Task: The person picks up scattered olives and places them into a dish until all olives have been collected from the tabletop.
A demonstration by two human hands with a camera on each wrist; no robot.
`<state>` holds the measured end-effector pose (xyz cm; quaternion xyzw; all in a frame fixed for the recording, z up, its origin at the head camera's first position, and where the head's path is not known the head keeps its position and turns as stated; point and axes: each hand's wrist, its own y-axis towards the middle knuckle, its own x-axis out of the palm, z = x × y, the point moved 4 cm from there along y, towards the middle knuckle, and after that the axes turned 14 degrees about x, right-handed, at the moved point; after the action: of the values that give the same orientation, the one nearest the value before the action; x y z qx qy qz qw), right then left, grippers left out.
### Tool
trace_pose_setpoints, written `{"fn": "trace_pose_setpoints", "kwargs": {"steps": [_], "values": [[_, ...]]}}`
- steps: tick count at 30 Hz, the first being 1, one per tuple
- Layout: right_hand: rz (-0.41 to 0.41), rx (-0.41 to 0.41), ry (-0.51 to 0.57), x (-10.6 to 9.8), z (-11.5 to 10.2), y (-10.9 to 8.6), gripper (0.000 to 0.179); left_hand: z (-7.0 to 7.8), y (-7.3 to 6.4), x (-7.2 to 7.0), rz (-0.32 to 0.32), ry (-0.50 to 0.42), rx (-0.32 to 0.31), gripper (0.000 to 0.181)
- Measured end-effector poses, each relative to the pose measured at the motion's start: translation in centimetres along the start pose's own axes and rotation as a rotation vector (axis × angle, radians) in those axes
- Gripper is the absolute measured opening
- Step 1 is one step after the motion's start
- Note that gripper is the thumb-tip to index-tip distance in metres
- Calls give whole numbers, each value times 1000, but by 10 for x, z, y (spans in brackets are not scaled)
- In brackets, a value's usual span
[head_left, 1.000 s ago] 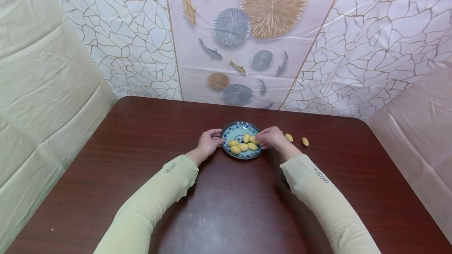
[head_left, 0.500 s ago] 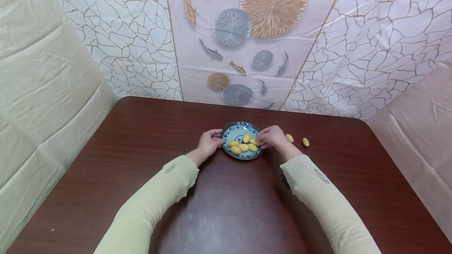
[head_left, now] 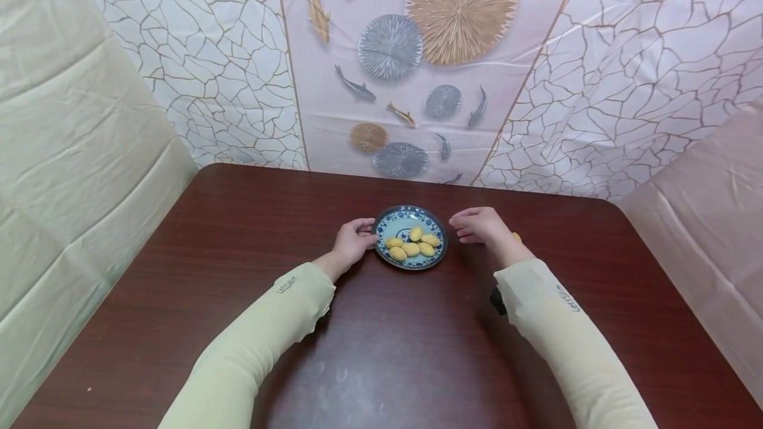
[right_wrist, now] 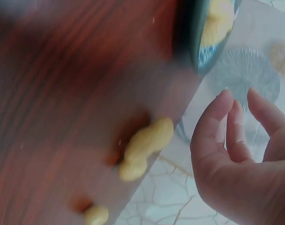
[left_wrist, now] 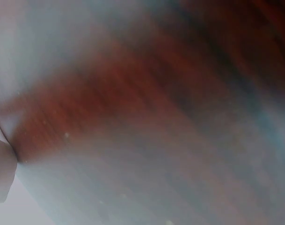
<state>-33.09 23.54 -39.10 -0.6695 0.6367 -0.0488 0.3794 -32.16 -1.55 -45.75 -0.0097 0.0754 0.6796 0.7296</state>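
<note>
In the head view, a round blue-and-white patterned plate [head_left: 393,220] carries several small yellow oval fruits [head_left: 411,249]. My left hand [head_left: 353,241] is at the plate's left edge, thumb and fingertips right at the rim. Just off the right rim is my right hand [head_left: 484,225], its fingers loosely bent. The right wrist view gives thumb and fingertips apart with nothing between them; more yellow fruits [right_wrist: 149,138] lie on the table below the hand. Behind the right wrist, one loose fruit [head_left: 516,237] peeks out in the head view. The left wrist view is blurred, without the plate.
The dark reddish-brown table [head_left: 381,349] reaches to a patterned cloth backdrop [head_left: 381,118] with fish and round motifs. Pale cloth walls [head_left: 89,151] flank it left and right. Another loose fruit [right_wrist: 96,215] lies near the bottom of the right wrist view.
My right hand has let go of a yellow fruit on the plate's right side and moved off to the right, over the loose fruits. The left hand stays at the rim.
</note>
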Motion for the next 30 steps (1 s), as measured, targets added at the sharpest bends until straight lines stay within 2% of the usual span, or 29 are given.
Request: {"fn": "trace_pose_setpoints", "kwargs": {"steps": [9, 16, 19, 26, 30], "values": [[-16, 16, 82, -39, 10, -7, 45, 0, 1, -2, 0, -8, 19, 43], [41, 24, 82, -72, 34, -3, 47, 2, -3, 1, -8, 2, 5, 43], [71, 52, 92, -83, 45, 1, 48, 2, -3, -1, -4, -1, 4, 43], [146, 145, 112, -95, 63, 7, 44, 1, -2, -1, -2, 2, 2, 42], [165, 160, 83, -96, 67, 13, 48, 1, -2, -2, -4, 11, 19, 42]]}}
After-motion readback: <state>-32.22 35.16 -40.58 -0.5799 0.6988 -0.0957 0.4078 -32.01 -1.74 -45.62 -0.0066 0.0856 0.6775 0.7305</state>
